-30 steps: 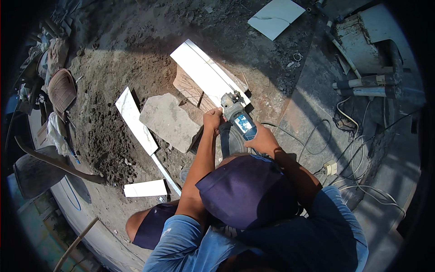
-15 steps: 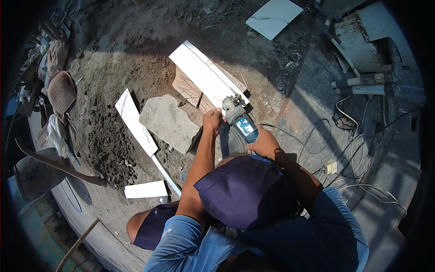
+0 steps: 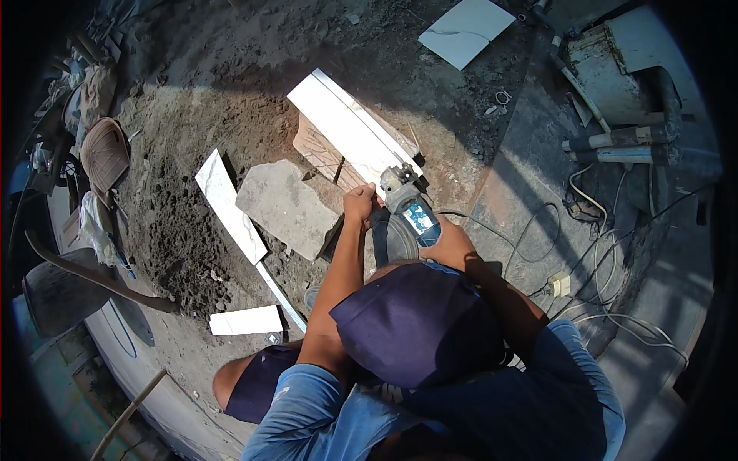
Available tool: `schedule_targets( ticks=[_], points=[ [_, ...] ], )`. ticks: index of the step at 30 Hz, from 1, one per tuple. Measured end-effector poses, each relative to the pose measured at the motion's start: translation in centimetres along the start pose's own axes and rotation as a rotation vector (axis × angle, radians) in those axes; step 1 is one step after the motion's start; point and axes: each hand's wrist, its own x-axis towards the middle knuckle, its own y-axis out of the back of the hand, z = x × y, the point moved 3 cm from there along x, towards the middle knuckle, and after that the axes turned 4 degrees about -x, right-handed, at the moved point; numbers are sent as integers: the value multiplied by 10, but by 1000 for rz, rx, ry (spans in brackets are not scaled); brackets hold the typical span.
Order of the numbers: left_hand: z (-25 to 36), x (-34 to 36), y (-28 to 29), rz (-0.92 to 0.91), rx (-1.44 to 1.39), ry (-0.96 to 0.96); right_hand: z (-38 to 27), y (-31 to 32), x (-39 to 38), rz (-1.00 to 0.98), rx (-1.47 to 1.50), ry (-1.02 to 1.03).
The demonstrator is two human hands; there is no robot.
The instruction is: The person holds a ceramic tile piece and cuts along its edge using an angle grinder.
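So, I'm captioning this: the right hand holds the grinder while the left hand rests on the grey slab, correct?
No: in the head view, the left hand is at the near end of the long white tile, not on the grey slab. The right hand holds the grinder.

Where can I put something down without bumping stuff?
There's bare dirt between the long white tile and the tile at top right, and bare concrete between that long tile and the striped pipes. It's crowded around the left hand, right hand and grinder, and among the cables on the right.
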Motion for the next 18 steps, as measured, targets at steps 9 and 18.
schedule_targets(
  ticks=[9, 18],
  points=[
    [4, -3, -3, -13, 36, -12, 12, -4, -1, -7, 15, 14],
    [0, 1, 0, -30, 9, -11, 19, -3, -8, -23, -13, -10]
  ],
)
